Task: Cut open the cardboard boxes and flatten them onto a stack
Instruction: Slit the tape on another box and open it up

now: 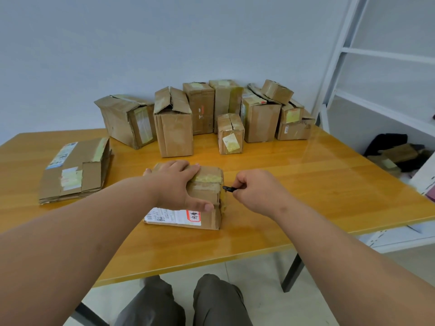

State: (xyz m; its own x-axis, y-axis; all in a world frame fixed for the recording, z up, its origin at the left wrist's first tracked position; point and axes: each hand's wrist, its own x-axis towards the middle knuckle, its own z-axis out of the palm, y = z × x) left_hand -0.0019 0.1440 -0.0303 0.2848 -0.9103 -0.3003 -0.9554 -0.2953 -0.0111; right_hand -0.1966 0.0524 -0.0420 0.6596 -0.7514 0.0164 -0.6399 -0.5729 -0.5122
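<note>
Filling the middle of the frame is a glossy orange-brown wooden tabletop point(306, 180) on dark legs, set against a plain pale blue-grey wall, with a light tiled floor below. A white shelving frame point(381, 55) rises along the right edge; on its lowest level, at centre right, lie dark cloth and some cardboard scraps point(397, 154).

Near the front centre of the tabletop sits one small taped cardboard box point(207, 215) with a white shipping label on its near face. The left hand point(179, 187) rests on its top, fingers spread straight across the lid and thumb down the near side. Just right of the box, the right hand point(256, 191) has its fingers curled tight around a small black cutter point(229, 188), whose tip meets the box's upper right edge at the yellowed tape.

At centre left lies one stack of flattened boxes point(73, 172); I cannot tell how many sheets it holds. Along the far edge, in the upper centre of the frame, stands a row of uncut boxes point(211, 114): about ten can be counted, one small one perched on top at the right and another standing in front of the row.

At the bottom centre, the person's knees in grey trousers point(183, 302) show below the tabletop edge.
</note>
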